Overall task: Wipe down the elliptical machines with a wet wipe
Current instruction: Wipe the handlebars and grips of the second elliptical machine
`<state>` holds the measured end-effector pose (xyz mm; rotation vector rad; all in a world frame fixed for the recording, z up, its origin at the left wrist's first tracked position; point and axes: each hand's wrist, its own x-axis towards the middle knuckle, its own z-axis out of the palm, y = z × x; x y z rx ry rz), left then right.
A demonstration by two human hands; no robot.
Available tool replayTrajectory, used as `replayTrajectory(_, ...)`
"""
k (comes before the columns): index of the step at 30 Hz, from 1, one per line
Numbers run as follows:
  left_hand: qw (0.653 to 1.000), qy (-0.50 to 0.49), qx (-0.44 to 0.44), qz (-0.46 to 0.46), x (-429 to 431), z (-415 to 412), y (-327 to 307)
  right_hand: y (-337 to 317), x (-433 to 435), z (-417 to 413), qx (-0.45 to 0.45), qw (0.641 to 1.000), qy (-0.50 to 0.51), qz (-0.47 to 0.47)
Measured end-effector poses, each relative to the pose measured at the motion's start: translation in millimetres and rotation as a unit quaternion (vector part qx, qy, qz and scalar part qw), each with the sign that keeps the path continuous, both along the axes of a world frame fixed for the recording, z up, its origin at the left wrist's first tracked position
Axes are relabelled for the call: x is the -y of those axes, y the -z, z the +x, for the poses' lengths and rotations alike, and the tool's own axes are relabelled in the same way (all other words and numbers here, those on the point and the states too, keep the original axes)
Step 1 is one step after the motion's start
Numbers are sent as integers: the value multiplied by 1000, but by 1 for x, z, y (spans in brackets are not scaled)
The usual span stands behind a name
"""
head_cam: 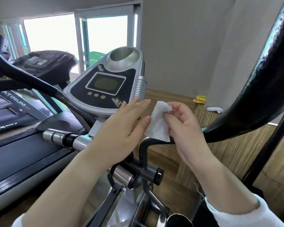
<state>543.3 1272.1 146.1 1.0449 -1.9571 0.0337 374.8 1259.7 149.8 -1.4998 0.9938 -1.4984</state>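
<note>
- We see the left hand (121, 126) held flat, fingers straight and close together. It reaches across the lower right corner of the elliptical's console (82, 94).
- Its fingertips lie at the left edge of the wet wipe (159, 123); we cannot tell whether they touch it.
- The right hand (185, 128) pinches the wipe's upper corner between thumb and curled fingers, and the rest of the sheet hangs down, crumpled.
- We find the wipe in the air between the two hands, just right of the console's lower right corner and above a curved black bar (145, 143) of the machine; it rests on nothing.
- The console carries a grey screen (105, 84), three small round buttons (96, 95) near its lower edge and a silver cup holder (123, 58) at its top edge.
- A thick black handlebar (256, 89) arcs up along the right side.
- We see a treadmill (23, 112) to the left, before bright windows (56, 38).
- On the wooden floor (228, 149), by the foot of the wall, lie a yellow packet (199, 99) and a small white object (215, 110).
</note>
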Motion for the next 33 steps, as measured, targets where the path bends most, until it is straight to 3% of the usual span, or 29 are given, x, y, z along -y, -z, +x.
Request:
replayTrajectory(5,976,54,-208,36,-11,-10,-12,-2,-7,2,38,998,-46,2)
replayTrajectory(9,946,96,-269,151,-13,-10,-24,0,-12,1,33,997,-53,-36)
replayTrajectory(12,929,131,-265,221,-18,-14,-26,1,-16,-1,29,996,-46,-65)
replayTrajectory(15,932,135,-243,231,-21,-20,-22,4,-20,-4,13,996,-26,-84)
replayTrajectory(20,964,15,-238,120,-22,-20,-12,13,-27,-4,-21,995,0,-97)
replayTrajectory(24,970,-60,-227,64,-21,-9,-15,20,-33,-2,-13,997,17,-80)
replayTrajectory(33,987,-91,-133,-9,-16,-12,-14,30,-46,13,16,993,72,-94)
